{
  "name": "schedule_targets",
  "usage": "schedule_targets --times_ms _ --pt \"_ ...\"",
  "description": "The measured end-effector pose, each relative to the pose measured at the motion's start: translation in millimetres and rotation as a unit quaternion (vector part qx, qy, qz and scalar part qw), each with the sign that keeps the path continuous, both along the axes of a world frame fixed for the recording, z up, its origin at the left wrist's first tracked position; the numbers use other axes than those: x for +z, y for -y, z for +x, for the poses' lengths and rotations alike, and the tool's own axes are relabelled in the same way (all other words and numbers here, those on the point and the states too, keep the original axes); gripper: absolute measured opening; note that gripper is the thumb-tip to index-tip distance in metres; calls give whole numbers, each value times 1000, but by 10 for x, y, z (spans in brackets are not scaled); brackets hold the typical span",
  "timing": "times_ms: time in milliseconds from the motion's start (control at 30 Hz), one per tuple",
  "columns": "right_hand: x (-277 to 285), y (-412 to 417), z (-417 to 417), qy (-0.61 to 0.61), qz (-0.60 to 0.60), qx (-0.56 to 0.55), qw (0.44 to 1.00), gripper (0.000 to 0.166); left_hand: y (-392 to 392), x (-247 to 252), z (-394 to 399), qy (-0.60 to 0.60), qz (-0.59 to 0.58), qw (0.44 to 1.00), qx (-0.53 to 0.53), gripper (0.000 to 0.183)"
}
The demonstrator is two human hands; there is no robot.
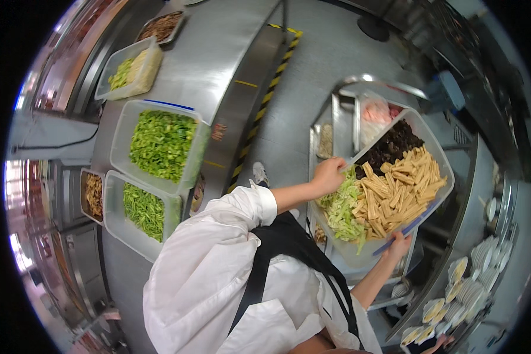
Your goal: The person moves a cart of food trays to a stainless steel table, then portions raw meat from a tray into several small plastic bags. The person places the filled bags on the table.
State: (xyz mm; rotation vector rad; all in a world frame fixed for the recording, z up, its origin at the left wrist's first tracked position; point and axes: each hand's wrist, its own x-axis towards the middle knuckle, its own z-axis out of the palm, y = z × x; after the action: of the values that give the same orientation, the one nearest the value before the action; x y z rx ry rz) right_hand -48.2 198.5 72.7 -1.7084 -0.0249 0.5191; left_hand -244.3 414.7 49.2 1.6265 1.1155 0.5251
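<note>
A large clear plastic tub [444,166] holds tan tofu-skin sticks [394,190], dark wood ear fungus [396,144] and pale green shredded leaves [343,208]. My left hand [328,178] grips its rim on the side towards the steel counter. On the near side, my right hand [397,247] is closed on the rim beside a blue strip. Beneath and behind the tub is a metal cart [336,119] with steel trays, one with a plastic bag of something pinkish-white [374,113]. The tub hides much of the cart.
Along the steel counter [203,48] at left stand tubs of chopped greens [161,144] and green pieces [144,210], a smaller tub [152,66] and a tray of brown food [161,28]. Stacked plates [471,294] fill a lower-right shelf. Striped tape [265,101] edges the counter's base.
</note>
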Motion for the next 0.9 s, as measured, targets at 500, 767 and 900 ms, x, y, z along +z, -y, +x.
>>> schedule_targets --times_ms 500,767,900 --pt "-299 -5365 -2161 12 -69 563 823 21 -2153 0 -3145 199 -97 877 427 29" --pt "-768 -7494 -3698 121 -91 772 617 35 -2445 585 -3243 106 13 896 431 60" --pt "-918 -8066 -4303 239 -93 806 534 43 -2777 808 -2940 -2 107 903 416 56"
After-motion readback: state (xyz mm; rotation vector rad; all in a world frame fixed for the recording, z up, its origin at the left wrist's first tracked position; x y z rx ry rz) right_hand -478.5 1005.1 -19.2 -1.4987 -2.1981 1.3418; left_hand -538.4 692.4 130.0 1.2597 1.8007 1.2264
